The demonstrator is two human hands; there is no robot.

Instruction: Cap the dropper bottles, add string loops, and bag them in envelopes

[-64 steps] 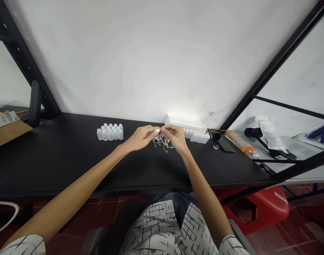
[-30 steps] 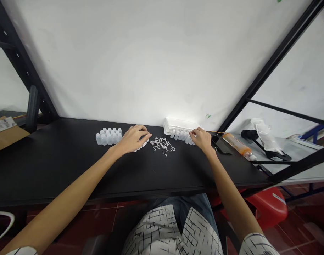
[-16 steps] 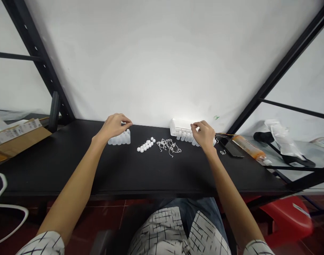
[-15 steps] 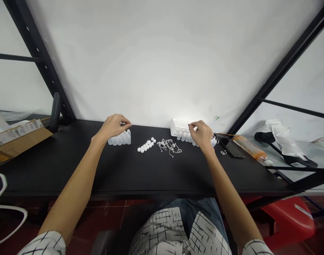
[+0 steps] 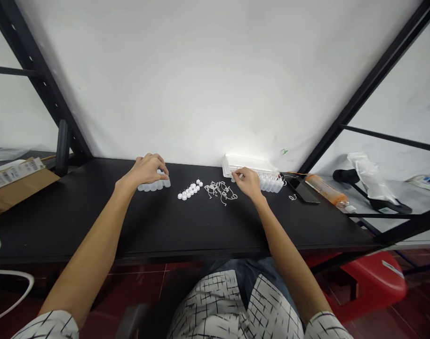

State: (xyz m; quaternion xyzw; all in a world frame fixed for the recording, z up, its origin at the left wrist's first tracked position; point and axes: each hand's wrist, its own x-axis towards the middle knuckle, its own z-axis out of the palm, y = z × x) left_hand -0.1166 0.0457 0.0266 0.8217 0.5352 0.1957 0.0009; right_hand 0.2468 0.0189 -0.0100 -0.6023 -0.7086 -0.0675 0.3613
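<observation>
End bottle of the left bottle group: sits left of the tube pile, past the caps, slightly tilted. Left hand is over that group; thumb and fingers look pinched at the end bottle's top, exact contact partly hidden.

Right hand is just right of the tube pile, thumb and index fingertips close together near the near end of the right bottle group. Can't tell if they pinch anything; hand blocks part of that group.

Caps, white with thin stems up, stand in a slanting cluster just left of the tube pile. Behind and right of the pile: white stack against the wall. Further right: loose tube, then phone, then orange-ended cylinder. All on black table.

Risks, my judgement: bottles stand packed tight, so a sloppy pull on the end one could tip its neighbours. A low left-hand sweep toward the pile could knock caps over, stems being easy to catch. Tubes lie tangled, so grabbing one could drag others. Right wrist could bump the right bottle group, being so close.
</observation>
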